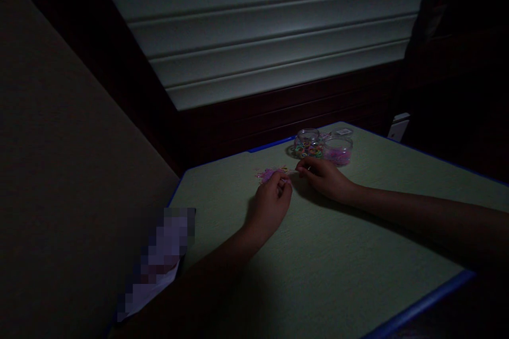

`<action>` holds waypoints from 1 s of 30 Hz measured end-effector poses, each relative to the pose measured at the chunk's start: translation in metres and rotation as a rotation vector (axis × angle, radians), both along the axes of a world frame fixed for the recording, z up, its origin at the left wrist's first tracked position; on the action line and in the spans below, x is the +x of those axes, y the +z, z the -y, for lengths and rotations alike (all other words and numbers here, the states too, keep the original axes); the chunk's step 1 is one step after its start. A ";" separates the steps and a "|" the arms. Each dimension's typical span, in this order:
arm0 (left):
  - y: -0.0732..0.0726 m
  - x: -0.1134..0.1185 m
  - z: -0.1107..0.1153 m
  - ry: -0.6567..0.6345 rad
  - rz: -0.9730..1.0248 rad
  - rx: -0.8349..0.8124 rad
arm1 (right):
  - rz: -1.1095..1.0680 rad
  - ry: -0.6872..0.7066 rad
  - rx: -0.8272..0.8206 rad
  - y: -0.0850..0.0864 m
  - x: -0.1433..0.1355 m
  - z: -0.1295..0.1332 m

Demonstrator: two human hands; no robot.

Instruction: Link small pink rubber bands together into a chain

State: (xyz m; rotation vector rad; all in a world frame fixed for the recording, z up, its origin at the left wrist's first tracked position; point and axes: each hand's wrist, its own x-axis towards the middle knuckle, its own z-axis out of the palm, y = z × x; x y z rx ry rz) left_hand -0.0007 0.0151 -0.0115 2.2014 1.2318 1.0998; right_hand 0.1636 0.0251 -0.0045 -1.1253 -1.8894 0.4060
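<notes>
My left hand (274, 198) is closed at the near edge of a small pile of pink and purple pieces (267, 174) on the green table. Its fingertips are pressed together. My right hand (324, 177) is pinched just to the right, in front of the jars. A thin pale strand (292, 171) runs between the fingertips of both hands. Behind my right hand stand a clear jar of coloured rings (307, 148) and a clear jar of pink pieces (338, 152).
The green table (334, 254) has a blue edge. A clear lid (342, 131) lies behind the jars. A blurred flat item (165, 254) is at the table's left edge, beside a wall. Pale slats (278, 26) rise beyond the table. The room is dim.
</notes>
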 end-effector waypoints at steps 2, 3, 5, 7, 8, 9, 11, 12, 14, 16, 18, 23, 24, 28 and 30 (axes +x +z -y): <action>0.000 0.000 0.000 0.032 0.024 -0.001 | -0.010 0.018 -0.015 -0.001 -0.001 0.001; 0.000 0.000 -0.001 0.045 0.024 -0.004 | -0.015 0.027 -0.024 -0.001 -0.001 0.002; 0.000 -0.001 -0.001 0.062 0.012 -0.010 | -0.022 0.045 -0.039 -0.001 -0.002 0.003; 0.000 -0.001 -0.001 0.063 0.000 -0.013 | -0.027 0.056 -0.048 0.000 -0.002 0.003; 0.000 -0.001 -0.001 0.060 -0.005 -0.012 | -0.028 0.061 -0.053 0.000 -0.002 0.004; 0.000 -0.002 -0.001 0.057 -0.010 -0.011 | -0.027 0.068 -0.058 0.000 -0.002 0.004; -0.001 -0.002 -0.002 0.046 -0.023 -0.010 | -0.022 0.082 -0.065 0.000 -0.002 0.003; -0.001 -0.002 -0.002 0.040 -0.031 -0.009 | -0.021 0.087 -0.066 0.000 -0.002 0.003; -0.002 -0.002 -0.002 0.023 -0.041 -0.006 | -0.019 0.091 -0.066 0.000 -0.002 0.004; -0.002 -0.002 -0.002 0.013 -0.041 0.001 | -0.019 0.098 -0.071 0.000 -0.002 0.004; -0.003 -0.002 -0.003 0.020 -0.042 0.006 | -0.021 0.108 -0.075 0.001 -0.002 0.005; -0.004 -0.002 -0.004 0.030 -0.062 -0.002 | -0.033 0.136 -0.079 0.000 -0.002 0.004; -0.004 -0.002 -0.004 0.028 -0.064 -0.004 | -0.037 0.144 -0.081 0.000 -0.002 0.004; -0.003 -0.002 -0.003 0.009 -0.065 -0.012 | -0.043 0.154 -0.092 -0.001 -0.002 0.004; -0.003 -0.002 -0.002 0.008 -0.066 -0.016 | -0.036 0.151 -0.087 0.000 -0.003 0.005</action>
